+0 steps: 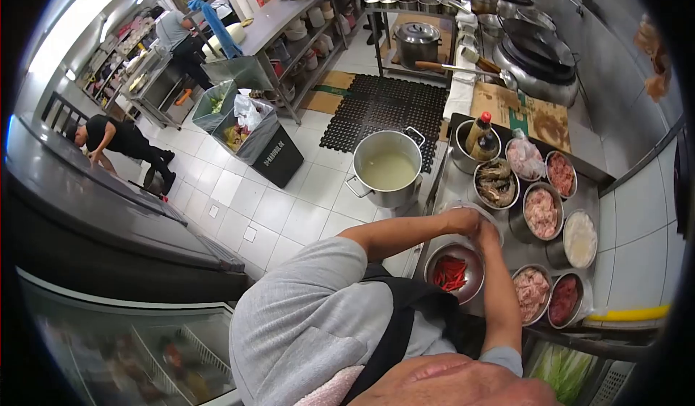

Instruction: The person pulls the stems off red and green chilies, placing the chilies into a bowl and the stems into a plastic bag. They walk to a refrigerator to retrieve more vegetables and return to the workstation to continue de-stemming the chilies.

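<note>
Both my hands meet over a pale, clear-looking container (456, 206) on the steel counter. My left hand (465, 221) and my right hand (486, 234) overlap, and their fingers are mostly hidden, so what they hold cannot be made out. Just below them is a metal bowl (474, 267) with red chillies (450, 273). Beyond my hands stands a metal pot of prawns (496, 184). Around it are a container with a dark sauce bottle (483, 142), several tubs of raw meat (542, 212) and a tub of something white (580, 239).
A large pot of cloudy liquid (388, 161) stands left of the counter (434, 226). Farther off are a black mat (391, 109), a waste bin (279, 156), woks (539, 55) and a lidded pot (418, 43). One person bends at the far left; others stand at the back.
</note>
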